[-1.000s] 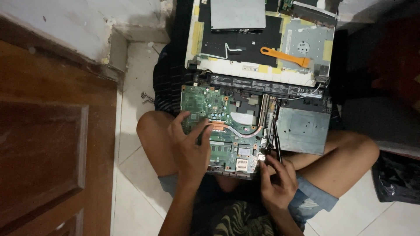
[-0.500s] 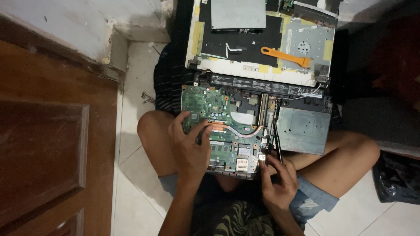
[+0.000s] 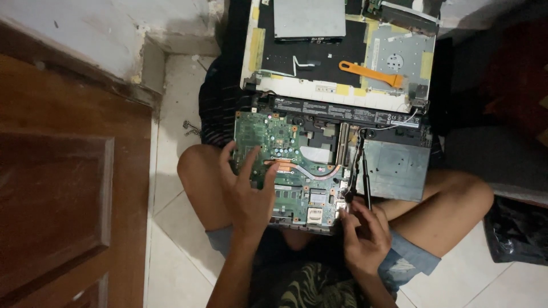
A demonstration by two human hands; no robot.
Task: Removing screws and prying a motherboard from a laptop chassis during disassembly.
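An opened laptop lies across my crossed legs, its green motherboard (image 3: 274, 140) bare with a copper heat pipe (image 3: 302, 168) running across it. My left hand (image 3: 246, 191) rests flat on the board's left part, fingers spread. My right hand (image 3: 361, 236) grips a thin black screwdriver (image 3: 365, 177), held upright with its tip at the board's right edge. A grey metal drive cover (image 3: 394, 168) sits on the laptop's right side.
The laptop's removed white and black top panel (image 3: 308, 54) lies beyond, with an orange plastic pry tool (image 3: 371, 74) on it. A brown wooden door (image 3: 63, 188) stands at left. A black bag (image 3: 516, 231) is at right on the white tile floor (image 3: 171, 251).
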